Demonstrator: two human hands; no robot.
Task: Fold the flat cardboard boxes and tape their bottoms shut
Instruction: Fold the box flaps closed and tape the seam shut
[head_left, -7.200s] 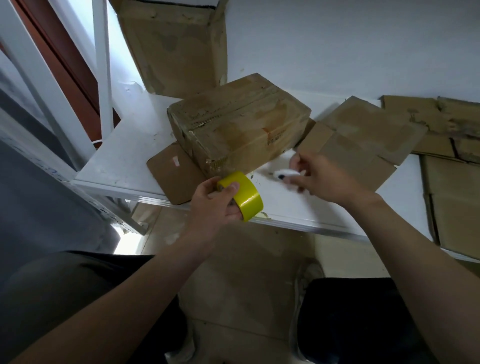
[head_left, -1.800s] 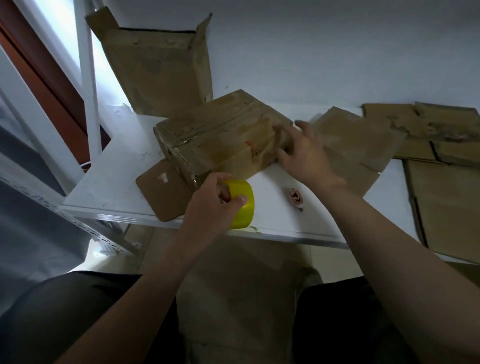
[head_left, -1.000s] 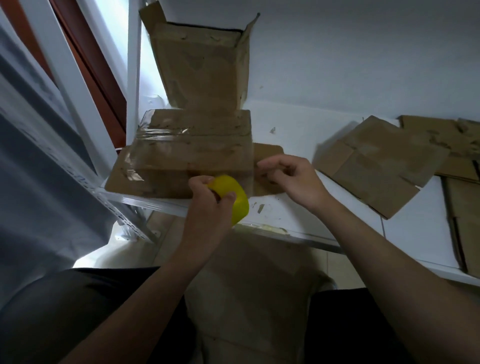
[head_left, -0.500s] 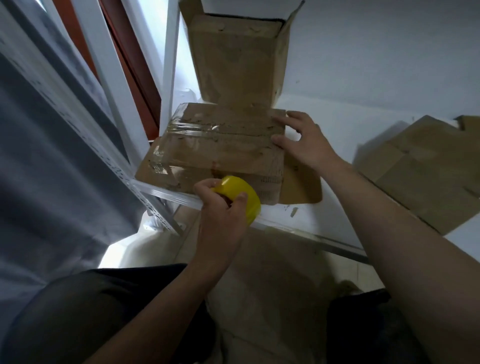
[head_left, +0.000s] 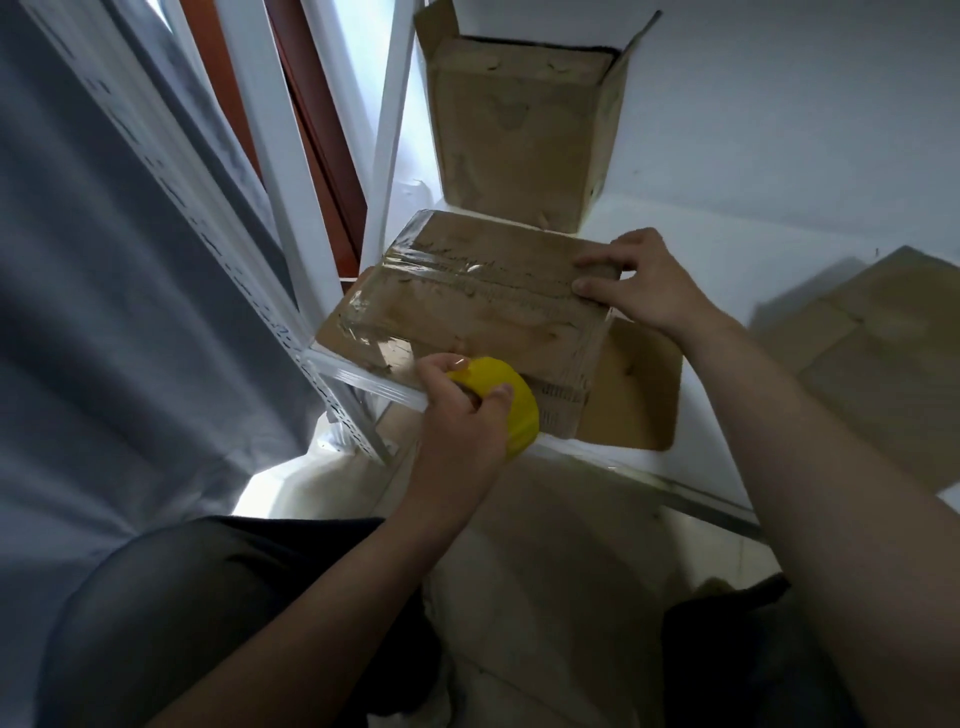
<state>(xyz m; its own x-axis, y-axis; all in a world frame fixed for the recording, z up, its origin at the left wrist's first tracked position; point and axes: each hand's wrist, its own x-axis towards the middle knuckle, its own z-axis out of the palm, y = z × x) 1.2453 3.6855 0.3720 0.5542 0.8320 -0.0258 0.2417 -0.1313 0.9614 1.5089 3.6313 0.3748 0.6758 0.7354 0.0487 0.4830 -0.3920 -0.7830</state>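
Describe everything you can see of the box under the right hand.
The box is worn brown cardboard, folded shut, lying with its seam face up at the near left corner of the white shelf. Glossy clear tape runs along the seam and wrinkles over the left end. The right hand rests on its far right corner; the left hand holds a yellow tape roll at its near side.

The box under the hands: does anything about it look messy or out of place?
Yes. The clear tape along the cardboard box is wrinkled at its left end, and the box sits right at the table's left corner. The cardboard looks scuffed.
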